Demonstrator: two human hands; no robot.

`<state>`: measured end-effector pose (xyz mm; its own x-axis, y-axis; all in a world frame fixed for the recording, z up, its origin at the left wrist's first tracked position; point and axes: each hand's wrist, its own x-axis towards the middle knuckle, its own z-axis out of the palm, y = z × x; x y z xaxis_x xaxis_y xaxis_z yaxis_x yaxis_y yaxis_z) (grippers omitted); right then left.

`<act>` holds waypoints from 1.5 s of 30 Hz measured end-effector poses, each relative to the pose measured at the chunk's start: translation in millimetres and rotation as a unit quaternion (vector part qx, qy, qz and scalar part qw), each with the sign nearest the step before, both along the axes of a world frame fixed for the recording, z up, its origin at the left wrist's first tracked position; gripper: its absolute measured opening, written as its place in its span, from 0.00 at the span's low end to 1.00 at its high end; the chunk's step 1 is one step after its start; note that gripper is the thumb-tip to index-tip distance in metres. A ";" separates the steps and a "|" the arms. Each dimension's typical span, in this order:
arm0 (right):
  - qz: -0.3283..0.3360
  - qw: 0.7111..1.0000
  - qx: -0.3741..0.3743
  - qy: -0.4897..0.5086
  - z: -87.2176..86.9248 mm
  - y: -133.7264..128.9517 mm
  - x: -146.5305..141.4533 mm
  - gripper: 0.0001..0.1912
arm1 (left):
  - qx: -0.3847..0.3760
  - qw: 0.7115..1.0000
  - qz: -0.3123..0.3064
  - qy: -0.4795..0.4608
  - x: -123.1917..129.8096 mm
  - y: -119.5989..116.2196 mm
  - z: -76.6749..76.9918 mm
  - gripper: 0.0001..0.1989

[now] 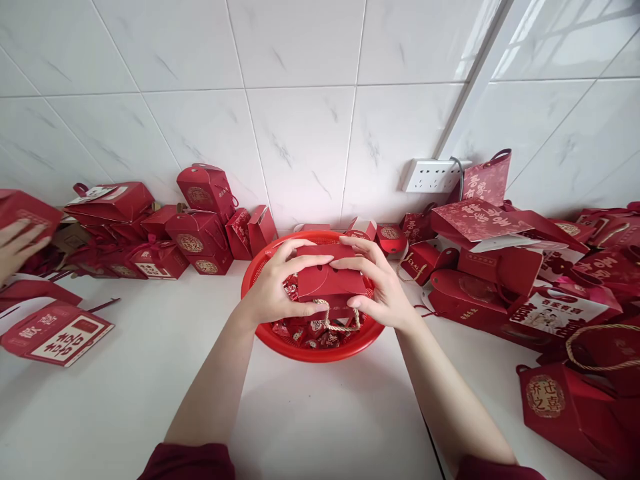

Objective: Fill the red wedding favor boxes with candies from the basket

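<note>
A red paper gift box [331, 285] with a twisted rope handle [343, 327] is held between my two hands over a red plastic basket [320, 355]. My left hand [280, 283] grips the box's left side, thumb by the rope and fingers over the top. On the right side, my right hand [381, 285] grips it the same way. The top flaps are folded together, with two small holes near the middle. Below the box, wrapped candies [310, 335] in red and white lie in the basket, partly covered by the box and hands.
Red gift boxes [200, 240] line the wall at left; a larger pile [480, 287] spreads along the right. At far left another person's hand [17, 243] touches a red box [30, 212]. A box with white print [65, 337] lies nearer. A power strip [434, 176] is on the tiled wall.
</note>
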<state>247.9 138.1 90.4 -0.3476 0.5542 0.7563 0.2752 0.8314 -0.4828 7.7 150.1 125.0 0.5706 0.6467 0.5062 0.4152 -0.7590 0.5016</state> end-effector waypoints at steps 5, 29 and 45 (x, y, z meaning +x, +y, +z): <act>0.025 0.999 -0.025 -0.026 3.0 -4.2 2.4 0.28 | 0.005 1.000 0.024 0.015 -2.0 -5.3 4.6 0.32; -0.099 0.995 -0.013 0.008 6.5 -2.9 23.7 0.18 | 0.074 0.825 0.558 -0.052 -207.8 141.6 71.2 0.35; -0.103 0.994 -0.023 -0.026 5.1 0.9 20.5 0.16 | -0.019 0.825 0.564 0.006 -212.0 157.4 41.2 0.41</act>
